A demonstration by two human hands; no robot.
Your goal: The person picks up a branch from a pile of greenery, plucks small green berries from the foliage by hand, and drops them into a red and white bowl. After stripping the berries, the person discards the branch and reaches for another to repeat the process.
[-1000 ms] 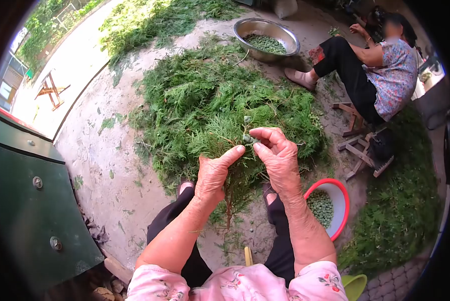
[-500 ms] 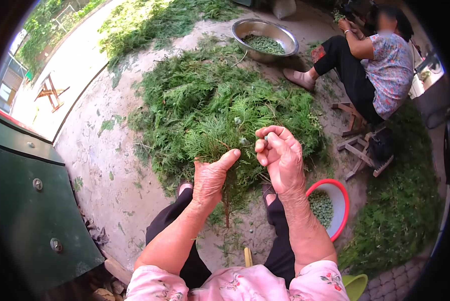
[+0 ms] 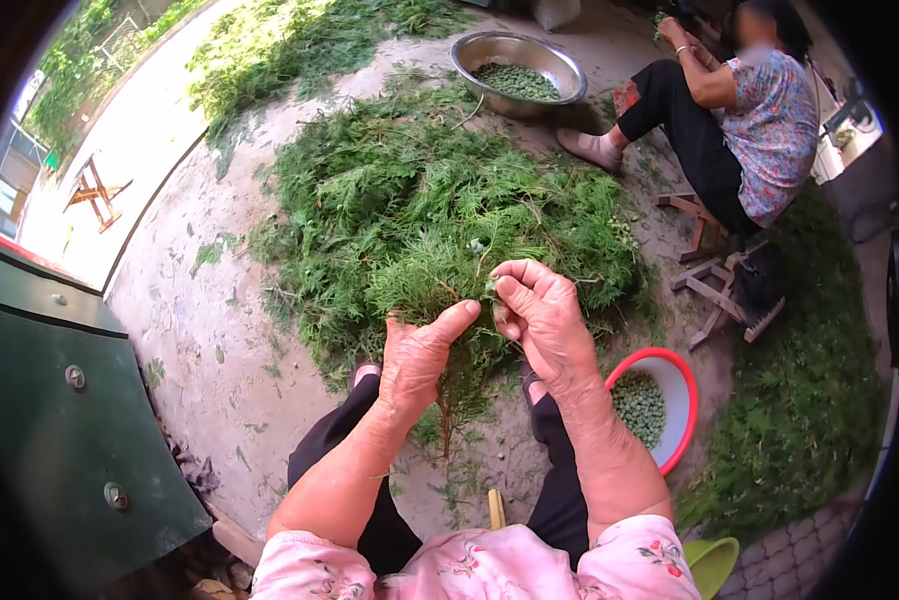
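Observation:
My left hand (image 3: 419, 352) is closed around a leafy cypress branch (image 3: 421, 282), with the thumb laid across it. The branch's brown stem (image 3: 446, 425) hangs below that hand. Just to the right, my right hand (image 3: 544, 318) pinches a small green cone (image 3: 490, 287) between thumb and fingertips, close to the left thumb tip. Part of this cone is hidden by the fingers. Another pale blue-green cone (image 3: 477, 245) shows among the foliage above the hands. Under both hands spreads a large heap of cut cypress branches (image 3: 369, 190).
A red-rimmed white basin (image 3: 684, 420) with green cones stands by my right leg. Farther off is a steel basin (image 3: 466, 62) holding cones. A co-worker (image 3: 759, 130) sits at the right, near wooden stools (image 3: 714, 300). A green metal panel (image 3: 59, 430) stands at left.
My right hand has moved left and slightly down, from beside the branch to its foliage, fingertips now near the left thumb. My left hand keeps its hold. The view has shifted slightly.

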